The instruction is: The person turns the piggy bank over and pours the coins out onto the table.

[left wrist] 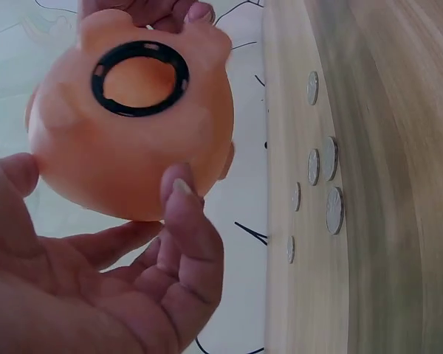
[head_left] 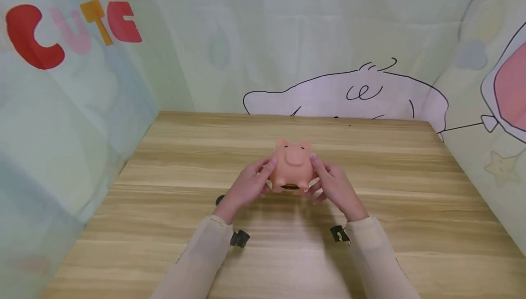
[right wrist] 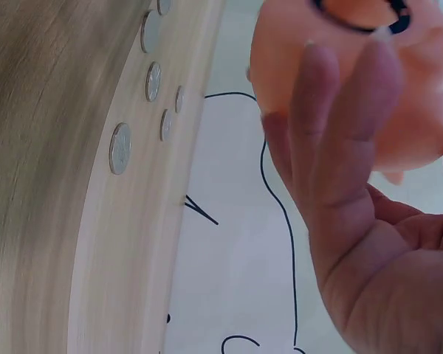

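Note:
A pink-orange piggy bank [head_left: 293, 166] is held up over the wooden table between both hands, its snout and ears toward the head camera. My left hand [head_left: 247, 184] grips one side, thumb on the front and fingers curled beneath. On the opposite side my right hand [head_left: 338, 186] holds it the same way. The underside shows in the left wrist view, where a black ring [left wrist: 100, 85] surrounds an orange middle. In the right wrist view, two fingers [right wrist: 354, 125] of the right hand lie along the underside near that ring.
Several silver coins [left wrist: 334, 210] lie spread on the table [head_left: 185, 153]; in the head view the piggy bank and hands hide them. Printed cloth [head_left: 197, 39] hangs along the table's back and sides. Black camera parts [head_left: 339, 233] sit at the wrists.

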`<state>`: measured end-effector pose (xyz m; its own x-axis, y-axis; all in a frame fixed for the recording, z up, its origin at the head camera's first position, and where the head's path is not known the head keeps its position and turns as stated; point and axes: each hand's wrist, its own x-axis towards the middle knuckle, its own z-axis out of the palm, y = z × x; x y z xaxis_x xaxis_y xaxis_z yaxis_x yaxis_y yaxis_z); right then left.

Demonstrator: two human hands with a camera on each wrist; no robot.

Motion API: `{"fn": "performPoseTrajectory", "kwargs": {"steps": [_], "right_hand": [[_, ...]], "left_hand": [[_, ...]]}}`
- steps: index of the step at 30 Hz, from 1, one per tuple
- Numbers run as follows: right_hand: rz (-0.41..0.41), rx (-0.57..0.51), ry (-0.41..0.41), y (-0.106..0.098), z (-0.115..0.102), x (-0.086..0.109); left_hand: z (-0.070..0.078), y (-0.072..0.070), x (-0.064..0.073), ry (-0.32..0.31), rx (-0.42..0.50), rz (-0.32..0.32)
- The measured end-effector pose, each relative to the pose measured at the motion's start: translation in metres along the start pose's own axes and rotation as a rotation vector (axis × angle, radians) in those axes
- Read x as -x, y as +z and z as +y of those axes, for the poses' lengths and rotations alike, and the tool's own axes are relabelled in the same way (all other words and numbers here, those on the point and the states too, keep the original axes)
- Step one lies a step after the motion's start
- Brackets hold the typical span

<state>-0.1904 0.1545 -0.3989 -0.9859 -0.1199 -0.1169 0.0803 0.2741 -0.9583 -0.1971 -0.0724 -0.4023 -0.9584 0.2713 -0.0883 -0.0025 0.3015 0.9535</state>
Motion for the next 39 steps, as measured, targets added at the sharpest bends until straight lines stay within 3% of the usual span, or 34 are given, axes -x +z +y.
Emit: {"fn": "performPoseTrajectory", "kwargs": {"steps": [5, 13, 21, 28, 39], "right_hand": [[-0.004, 0.02, -0.036, 0.0, 0.0, -0.001], [-0.064, -0.007, -0.114, -0.002, 0.001, -0.003], [-0.075, -0.019, -0.263, -0.013, 0.005, 0.0], [-0.079, -0.089, -0.386, -0.014, 0.005, 0.002], [-0.072, -0.076, -0.446, -0.008, 0.005, 0.003]], "left_hand": [[-0.002, 0.001, 0.0, 0.021, 0.022, -0.024], [-0.001, 0.001, -0.001, 0.064, 0.098, 0.018], [-0.004, -0.005, -0.001, 0.196, 0.118, 0.007], [-0.009, -0.01, -0.002, 0.314, 0.216, -0.053], [-0.009, -0.012, -0.004, 0.396, 0.211, -0.053]]}}
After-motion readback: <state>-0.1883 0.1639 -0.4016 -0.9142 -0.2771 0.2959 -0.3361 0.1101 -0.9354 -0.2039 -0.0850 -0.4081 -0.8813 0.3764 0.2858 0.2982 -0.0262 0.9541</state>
